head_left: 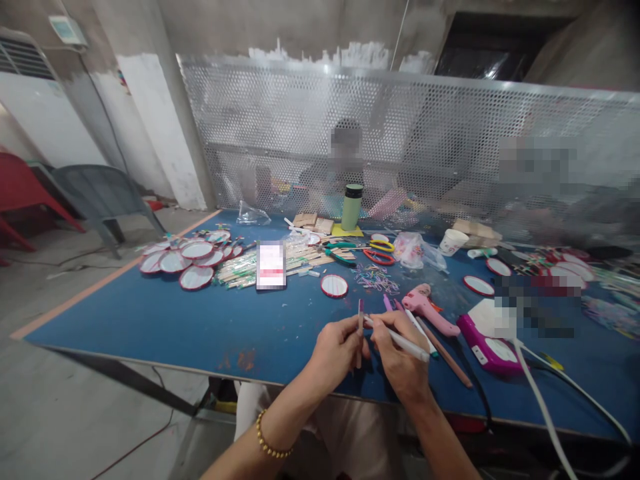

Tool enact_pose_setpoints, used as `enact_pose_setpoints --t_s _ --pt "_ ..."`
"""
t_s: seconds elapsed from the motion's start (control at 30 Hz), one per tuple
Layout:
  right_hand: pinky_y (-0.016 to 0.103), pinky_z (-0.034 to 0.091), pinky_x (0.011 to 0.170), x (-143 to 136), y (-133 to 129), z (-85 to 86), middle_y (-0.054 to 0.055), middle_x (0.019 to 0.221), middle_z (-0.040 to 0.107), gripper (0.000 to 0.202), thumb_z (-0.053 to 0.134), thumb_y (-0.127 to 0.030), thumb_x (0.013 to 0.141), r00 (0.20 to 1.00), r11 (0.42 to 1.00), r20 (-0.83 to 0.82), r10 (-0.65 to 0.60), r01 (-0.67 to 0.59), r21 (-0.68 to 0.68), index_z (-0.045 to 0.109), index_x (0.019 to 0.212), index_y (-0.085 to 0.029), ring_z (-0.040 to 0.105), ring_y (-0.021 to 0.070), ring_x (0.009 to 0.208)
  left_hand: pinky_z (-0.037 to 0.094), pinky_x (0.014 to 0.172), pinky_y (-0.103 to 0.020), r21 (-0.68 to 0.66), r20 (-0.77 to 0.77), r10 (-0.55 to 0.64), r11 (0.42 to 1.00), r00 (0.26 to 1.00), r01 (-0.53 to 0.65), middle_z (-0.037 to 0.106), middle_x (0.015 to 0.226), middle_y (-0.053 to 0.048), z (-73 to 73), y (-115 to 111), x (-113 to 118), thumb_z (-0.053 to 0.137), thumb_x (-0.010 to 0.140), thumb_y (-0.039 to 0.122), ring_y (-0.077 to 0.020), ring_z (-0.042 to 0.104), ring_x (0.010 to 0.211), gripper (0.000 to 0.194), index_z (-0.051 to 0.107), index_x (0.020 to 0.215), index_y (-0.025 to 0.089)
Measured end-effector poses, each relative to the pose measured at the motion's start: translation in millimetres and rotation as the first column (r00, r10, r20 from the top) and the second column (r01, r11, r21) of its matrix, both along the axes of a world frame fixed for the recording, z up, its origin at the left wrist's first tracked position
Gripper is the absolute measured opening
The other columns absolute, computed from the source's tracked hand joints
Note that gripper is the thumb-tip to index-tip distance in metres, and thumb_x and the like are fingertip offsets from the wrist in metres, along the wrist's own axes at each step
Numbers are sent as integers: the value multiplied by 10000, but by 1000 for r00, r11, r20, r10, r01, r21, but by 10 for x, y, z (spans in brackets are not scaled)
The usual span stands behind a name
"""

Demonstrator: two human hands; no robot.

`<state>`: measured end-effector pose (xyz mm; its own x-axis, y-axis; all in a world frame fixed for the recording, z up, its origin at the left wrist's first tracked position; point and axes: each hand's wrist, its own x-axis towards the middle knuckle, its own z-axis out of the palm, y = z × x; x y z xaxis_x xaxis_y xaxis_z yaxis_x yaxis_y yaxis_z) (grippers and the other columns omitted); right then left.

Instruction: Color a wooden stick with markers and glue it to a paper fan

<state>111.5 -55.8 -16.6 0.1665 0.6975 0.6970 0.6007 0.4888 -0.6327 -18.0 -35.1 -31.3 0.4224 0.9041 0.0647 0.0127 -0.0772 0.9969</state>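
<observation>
Blue surface (pixel 200 330), near edge. Left hand (pixel 337 350): fingers clamped on a thin stick (pixel 361 317), purplish at its top, held about upright. Right hand (pixel 404 360): fingers closed round a white pen (pixel 407 343), its far end aimed at the stick; cannot tell whether the two touch. Gold bead bracelet (pixel 267 437) on left wrist.

Just beyond the hands, a round red-rimmed disc (pixel 334 285) lies flat. Behind and right of it, a scatter of small coloured clips (pixel 375 278). Pink glue gun (pixel 430 310) on its side, right of the clips; more pens and a brown rod (pixel 445 353) lie between it and the right hand. Farther right, a magenta box (pixel 490 350) beside white cables (pixel 540 400).

Left side: overlapping pile of red-rimmed discs (pixel 197 250), then wrapped sticks (pixel 240 270), with a lit phone (pixel 271 265) near them. Pliers (pixel 340 255) and scissors (pixel 380 258) beyond the lone disc. Green bottle (pixel 352 210) upright near the perforated metal screen (pixel 300 133); paper cup (pixel 454 242) to its right, tilted.
</observation>
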Motion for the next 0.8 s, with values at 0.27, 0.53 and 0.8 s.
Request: enact_pose_setpoints --t_s 0.27,0.53,0.8 --pt "205 450 458 6 -8 -26 -40 531 622 223 560 -256 924 1000 1000 2 14 -14 26 670 740 -195 566 109 452 366 447 -185 12 6 0 1000 1000 0 518 547 50 0 1 0 460 910 351 -84 455 418 243 554 755 189" --pt "201 461 464 -11 5 5 -38 538 638 217 550 -243 925 999 999 17 35 -36 24 672 752 -194 581 109 456 363 439 -188 11 4 5 1000 1000 -5 486 515 52 16 -2 9 454 911 358 -91 442 412 261 523 717 198" --pt "211 469 462 -6 -12 -5 -35 537 634 217 552 -240 920 1000 1000 25 14 -15 24 675 746 -198 573 113 453 369 458 -192 6 -37 19 1000 999 -18 504 510 47 20 -4 5 453 912 357 -92 449 414 261 571 754 186"
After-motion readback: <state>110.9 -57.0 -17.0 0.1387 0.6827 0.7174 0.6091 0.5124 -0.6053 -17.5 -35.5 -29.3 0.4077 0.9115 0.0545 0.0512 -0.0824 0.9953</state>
